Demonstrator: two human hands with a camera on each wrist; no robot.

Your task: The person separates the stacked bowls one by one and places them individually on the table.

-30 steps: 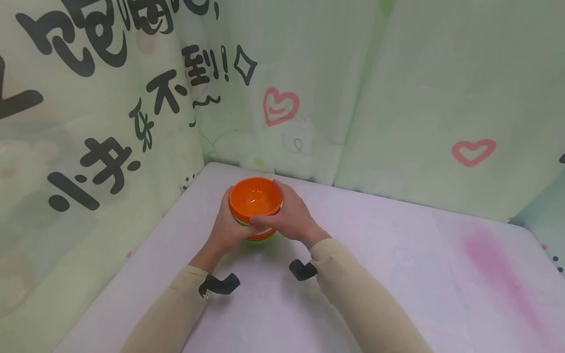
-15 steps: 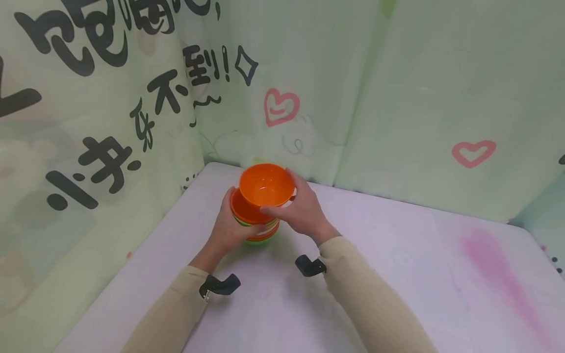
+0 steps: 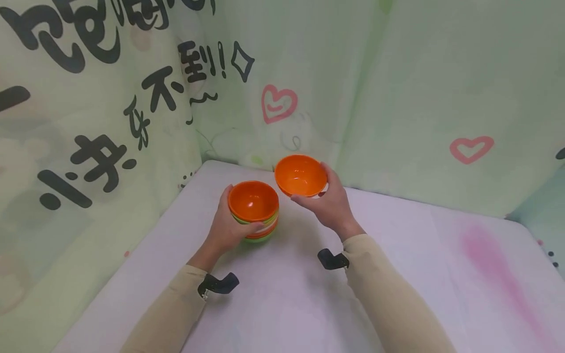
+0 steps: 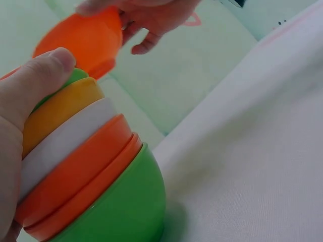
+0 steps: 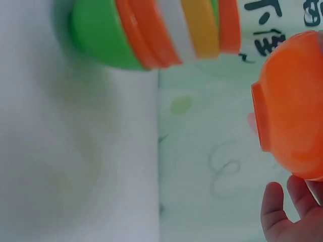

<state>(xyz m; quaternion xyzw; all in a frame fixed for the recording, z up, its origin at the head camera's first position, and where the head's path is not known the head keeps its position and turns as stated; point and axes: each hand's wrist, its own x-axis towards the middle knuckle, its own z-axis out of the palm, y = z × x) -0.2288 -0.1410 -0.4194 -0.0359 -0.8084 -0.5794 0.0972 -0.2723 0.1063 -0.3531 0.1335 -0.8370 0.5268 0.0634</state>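
A stack of nested bowls (image 3: 253,202) stands on the table towards its far left corner, with an orange one on top. In the left wrist view its sides show green, orange (image 4: 75,176), white (image 4: 70,141) and yellow bands, with a green bowl (image 4: 126,201) lowest. My left hand (image 3: 225,225) grips the stack from the left, thumb across its front. A single orange bowl (image 3: 301,175) is up in the air, right of the stack and apart from it. My right hand (image 3: 331,203) holds that bowl by its right side, thumb at the near rim.
The pale table (image 3: 397,274) stretches away to the right and front, with a pink smear (image 3: 494,264) on it. A printed light-green curtain (image 3: 397,98) hangs along the back and left edges. Dark straps (image 3: 333,260) sit at both wrists.
My right hand has lifted the top orange bowl off the stack and carried it up and to the right. Another orange bowl now shows on top; my left hand stays on the stack.
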